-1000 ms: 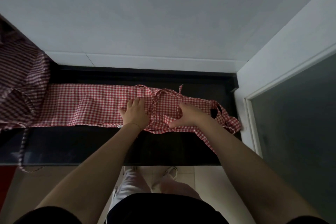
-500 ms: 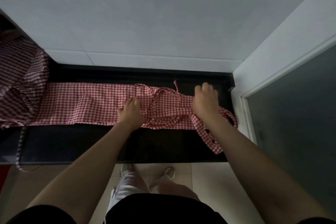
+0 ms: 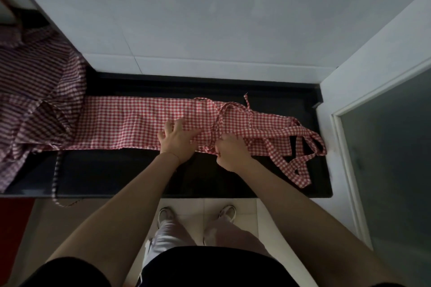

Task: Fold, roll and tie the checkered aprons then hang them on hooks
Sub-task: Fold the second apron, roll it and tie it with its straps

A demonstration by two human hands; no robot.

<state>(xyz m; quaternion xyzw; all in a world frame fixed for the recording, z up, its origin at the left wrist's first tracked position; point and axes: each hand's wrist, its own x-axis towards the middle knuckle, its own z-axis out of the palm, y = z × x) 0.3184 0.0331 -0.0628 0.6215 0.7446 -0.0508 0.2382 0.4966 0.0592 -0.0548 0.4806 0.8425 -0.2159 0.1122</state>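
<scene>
Apron point(image 3: 140, 123) lies folded in a long strip across frame center on the counter point(image 3: 140, 170). My L hand point(image 3: 176, 141) presses it flat, fingers spread; R hand point(image 3: 231, 152) is curled on the near edge. Risk: loose straps point(image 3: 300, 154) at right snag in the roll, or the fold slips if L lifts.

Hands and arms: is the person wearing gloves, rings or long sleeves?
No gloves or rings show on the left hand or the right hand. Both forearms are bare. Black short sleeves show only at the picture's bottom edge. A thin line crosses the left wrist, too small to identify.
</scene>
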